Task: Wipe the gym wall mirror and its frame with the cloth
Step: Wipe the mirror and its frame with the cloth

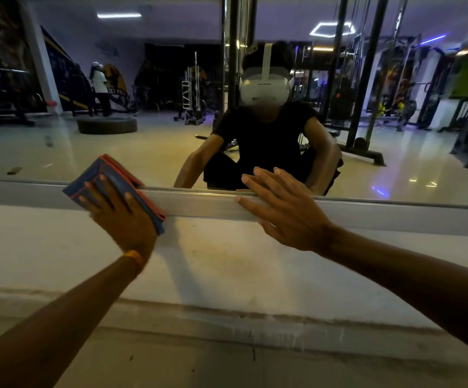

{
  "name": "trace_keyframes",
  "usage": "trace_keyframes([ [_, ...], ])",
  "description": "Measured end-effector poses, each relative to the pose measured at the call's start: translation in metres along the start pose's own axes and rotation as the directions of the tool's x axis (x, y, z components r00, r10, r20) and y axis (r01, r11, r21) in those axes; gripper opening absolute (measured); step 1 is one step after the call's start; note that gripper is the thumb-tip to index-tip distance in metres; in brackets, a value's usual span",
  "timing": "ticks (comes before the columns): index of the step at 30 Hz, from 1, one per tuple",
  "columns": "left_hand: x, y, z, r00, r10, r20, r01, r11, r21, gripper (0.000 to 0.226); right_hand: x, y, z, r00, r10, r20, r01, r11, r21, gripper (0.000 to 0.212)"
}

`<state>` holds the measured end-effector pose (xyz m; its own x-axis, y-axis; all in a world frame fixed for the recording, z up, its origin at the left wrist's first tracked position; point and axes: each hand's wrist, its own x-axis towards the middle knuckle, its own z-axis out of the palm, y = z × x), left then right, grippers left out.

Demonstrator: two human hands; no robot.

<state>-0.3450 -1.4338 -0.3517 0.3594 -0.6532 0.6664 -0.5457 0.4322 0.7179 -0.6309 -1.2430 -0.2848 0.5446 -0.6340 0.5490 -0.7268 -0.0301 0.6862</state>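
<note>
A folded blue cloth [102, 170] with orange edging is pressed flat under the spread, nearly straight fingers of the left hand [120, 217]; it is not clasped, only held against the surface. It is laid across the lower frame [199, 204], its upper part overlapping the mirror [143, 141]. The right hand [283, 211] is laid flat, fingers extended, on the same frame to the right, fingertips reaching the glass. An orange wristband [135, 259] is worn on the left wrist.

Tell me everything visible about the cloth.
The cloth is blue with an orange-red edge, looks like soft microfibre, and is folded into a flat pad of several layers. It lies tilted across the lower frame, its top corner over the mirror. The left hand presses it flat with spread fingers.
</note>
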Motion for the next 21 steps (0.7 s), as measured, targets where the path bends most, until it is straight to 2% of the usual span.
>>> trace_keyframes([
  [5,-0.081,0.071,0.015,0.970,0.180,0.164,-0.170,0.983,-0.072,0.070,-0.002,0.005,0.001,0.998,-0.044,0.044,0.046,0.998,-0.035,0.060],
  [10,-0.033,0.035,0.008,0.982,0.153,0.111,-0.150,0.988,-0.031,0.065,-0.006,0.004,0.004,0.999,-0.035,-0.004,0.035,0.999,-0.007,0.061],
  [14,0.017,-0.009,-0.014,0.997,-0.004,0.080,0.005,1.000,-0.009,0.065,-0.007,0.003,0.008,0.998,-0.018,-0.054,0.018,1.000,-0.004,0.063],
  [17,0.003,0.010,-0.010,0.995,-0.082,0.053,0.084,0.996,-0.021,0.063,-0.007,-0.002,0.010,0.997,-0.002,-0.072,0.004,0.999,0.033,0.062],
  [18,-0.014,0.024,-0.004,0.996,-0.075,0.044,0.076,0.997,-0.034,0.062,-0.008,-0.002,0.012,0.998,-0.002,-0.069,0.005,0.999,0.040,0.061],
  [21,-0.072,0.070,0.020,0.996,0.067,0.066,-0.061,0.994,-0.091,0.062,-0.009,-0.004,0.016,0.998,0.015,-0.067,-0.011,0.998,0.060,0.059],
])
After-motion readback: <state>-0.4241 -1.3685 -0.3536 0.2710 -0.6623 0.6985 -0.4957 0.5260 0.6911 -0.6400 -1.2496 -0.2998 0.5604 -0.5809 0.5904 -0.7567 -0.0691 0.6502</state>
